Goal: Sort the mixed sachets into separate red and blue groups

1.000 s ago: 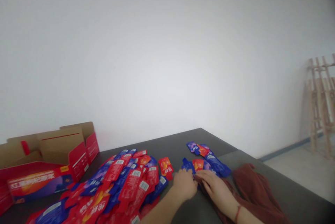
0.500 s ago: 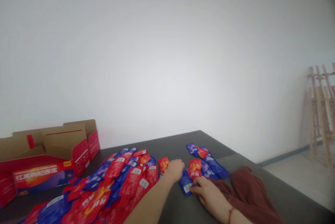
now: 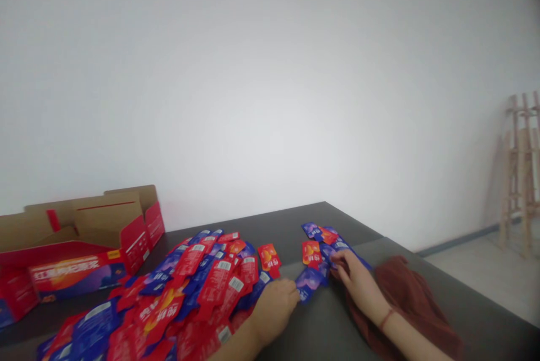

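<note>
My left hand point(image 3: 276, 306) is closed, its curled fingertips at the lower left edge of a blue and purple sachet point(image 3: 309, 283) that lies face up. To the right, my right hand point(image 3: 358, 283) hovers over the small group of sachets, thumb and forefinger bent and a little apart, with nothing visible between them. Beneath and beyond it are a red sachet point(image 3: 311, 252) and several blue ones, partly hidden by the fingers. A single red sachet point(image 3: 269, 258) lies beyond my left hand, beside a big mixed pile of red and blue sachets point(image 3: 215, 282).
A brown cloth point(image 3: 405, 299) lies crumpled under my right forearm. At the left stands an open red cardboard box point(image 3: 80, 276) with a printed front. The dark table point(image 3: 270, 229) meets a white wall. Wooden racks point(image 3: 523, 175) stand on the floor at right.
The blue sachet between my hands showed its barcode side and now shows its printed front. My left hand moved nearer to me; my right hand moved up and right, away from that sachet.
</note>
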Action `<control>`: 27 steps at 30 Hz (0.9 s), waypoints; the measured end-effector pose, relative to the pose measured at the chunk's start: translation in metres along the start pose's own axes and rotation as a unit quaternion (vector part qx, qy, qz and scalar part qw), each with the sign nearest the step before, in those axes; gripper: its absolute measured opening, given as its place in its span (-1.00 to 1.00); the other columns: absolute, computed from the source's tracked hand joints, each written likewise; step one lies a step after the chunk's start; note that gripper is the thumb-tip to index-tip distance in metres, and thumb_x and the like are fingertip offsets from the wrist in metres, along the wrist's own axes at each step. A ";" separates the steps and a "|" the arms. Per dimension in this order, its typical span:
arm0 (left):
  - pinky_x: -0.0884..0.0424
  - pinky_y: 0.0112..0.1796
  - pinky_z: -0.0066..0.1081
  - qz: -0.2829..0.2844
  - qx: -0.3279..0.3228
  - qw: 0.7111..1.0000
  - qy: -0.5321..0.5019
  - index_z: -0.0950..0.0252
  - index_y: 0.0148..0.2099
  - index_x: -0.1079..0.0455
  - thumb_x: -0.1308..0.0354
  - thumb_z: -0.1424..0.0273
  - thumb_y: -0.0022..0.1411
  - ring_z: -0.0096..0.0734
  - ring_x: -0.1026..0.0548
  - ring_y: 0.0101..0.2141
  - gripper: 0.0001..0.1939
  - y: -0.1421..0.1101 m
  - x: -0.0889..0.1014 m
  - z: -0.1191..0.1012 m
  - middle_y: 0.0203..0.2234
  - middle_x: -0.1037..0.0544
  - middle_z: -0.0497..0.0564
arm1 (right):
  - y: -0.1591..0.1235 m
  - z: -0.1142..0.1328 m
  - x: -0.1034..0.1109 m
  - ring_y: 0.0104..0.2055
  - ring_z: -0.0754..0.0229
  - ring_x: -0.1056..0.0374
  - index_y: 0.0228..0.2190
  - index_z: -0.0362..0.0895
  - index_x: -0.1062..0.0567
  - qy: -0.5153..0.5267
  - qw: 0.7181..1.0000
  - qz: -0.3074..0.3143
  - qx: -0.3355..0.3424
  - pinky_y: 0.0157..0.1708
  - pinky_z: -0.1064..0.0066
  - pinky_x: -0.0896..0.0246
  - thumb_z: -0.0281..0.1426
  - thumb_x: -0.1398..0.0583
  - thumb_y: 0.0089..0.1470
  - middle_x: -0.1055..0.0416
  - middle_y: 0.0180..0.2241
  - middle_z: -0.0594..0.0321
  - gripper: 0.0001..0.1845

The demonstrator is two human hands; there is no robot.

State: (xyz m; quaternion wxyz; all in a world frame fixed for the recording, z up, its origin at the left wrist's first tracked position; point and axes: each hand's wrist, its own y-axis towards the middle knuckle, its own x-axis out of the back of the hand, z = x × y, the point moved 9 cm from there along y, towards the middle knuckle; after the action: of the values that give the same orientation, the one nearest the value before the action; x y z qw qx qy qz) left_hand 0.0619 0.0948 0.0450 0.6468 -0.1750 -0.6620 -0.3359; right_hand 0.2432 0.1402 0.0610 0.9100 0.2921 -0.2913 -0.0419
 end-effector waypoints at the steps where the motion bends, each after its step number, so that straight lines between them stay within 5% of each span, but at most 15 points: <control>1: -0.33 -0.20 -0.40 0.000 -0.010 0.999 -0.033 0.25 -0.21 -0.39 0.09 0.47 0.32 -0.32 -0.41 -0.23 -0.78 -0.006 -0.006 -0.004 -0.28 -0.48 0.00 | -0.001 0.008 -0.001 -0.15 0.11 -0.36 -0.23 -0.09 -0.33 -0.003 1.000 0.007 0.014 -0.08 0.23 -0.26 -0.39 0.01 0.15 -0.39 -0.22 0.15 -0.83; 8: -0.29 -0.06 -0.45 -0.050 0.035 0.951 -0.304 0.24 -0.19 -0.46 0.07 0.55 0.18 -0.43 -0.44 -0.15 -0.71 -0.023 0.003 0.019 -0.18 -0.52 -0.04 | -0.031 0.064 -0.030 0.03 0.04 -0.21 -0.02 -0.08 -0.37 -0.108 0.975 0.105 0.162 0.05 0.17 -0.12 -0.40 -0.12 0.10 -0.26 -0.02 0.07 -0.63; 12: -0.26 -0.03 -0.34 -0.062 0.095 0.960 -0.255 0.23 -0.10 -0.42 -0.06 0.48 0.11 -0.30 -0.38 -0.09 -0.71 -0.030 0.002 0.032 -0.14 -0.46 0.01 | -0.040 0.055 -0.047 -0.15 0.12 -0.27 -0.14 -0.09 -0.46 -0.189 0.954 0.163 0.165 -0.13 0.29 -0.19 -0.49 -0.05 0.15 -0.35 -0.20 0.14 -0.72; 17: -0.14 0.10 -0.24 -0.017 0.092 0.967 -0.236 0.20 0.09 -0.34 -0.07 0.48 0.09 -0.24 -0.25 0.07 -0.53 -0.027 -0.014 0.032 0.05 -0.35 0.06 | -0.039 0.050 -0.071 -0.33 0.19 -0.26 -0.38 -0.15 -0.51 -0.288 0.921 0.201 0.169 -0.34 0.40 -0.10 -0.47 0.02 0.25 -0.37 -0.36 0.20 -0.67; 23: 0.03 0.19 -0.13 0.034 0.088 0.966 -0.242 0.17 0.18 -0.26 -0.04 0.48 0.09 -0.19 -0.06 0.22 -0.44 -0.025 -0.026 0.036 0.22 -0.19 0.05 | -0.046 0.084 -0.114 -0.29 0.19 -0.25 -0.41 -0.13 -0.52 -0.313 0.884 0.246 0.245 -0.35 0.39 -0.01 -0.39 -0.06 0.24 -0.38 -0.35 0.24 -0.73; 27: 0.04 0.20 -0.13 0.040 0.091 0.965 -0.241 0.19 0.21 -0.23 -0.03 0.50 0.08 -0.19 -0.05 0.23 -0.40 -0.026 -0.029 0.036 0.24 -0.17 0.06 | -0.049 0.083 -0.111 -0.30 0.19 -0.23 -0.36 -0.08 -0.52 -0.307 0.879 0.254 0.261 -0.37 0.39 0.02 -0.36 -0.07 0.23 -0.37 -0.36 0.27 -0.76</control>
State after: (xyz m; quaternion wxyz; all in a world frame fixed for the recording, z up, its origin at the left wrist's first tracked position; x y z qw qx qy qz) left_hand 0.0208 0.1060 0.0134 0.4944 -0.2170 -0.8186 -0.1959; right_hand 0.1097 0.0848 0.0321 0.6454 0.4074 -0.6205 0.1804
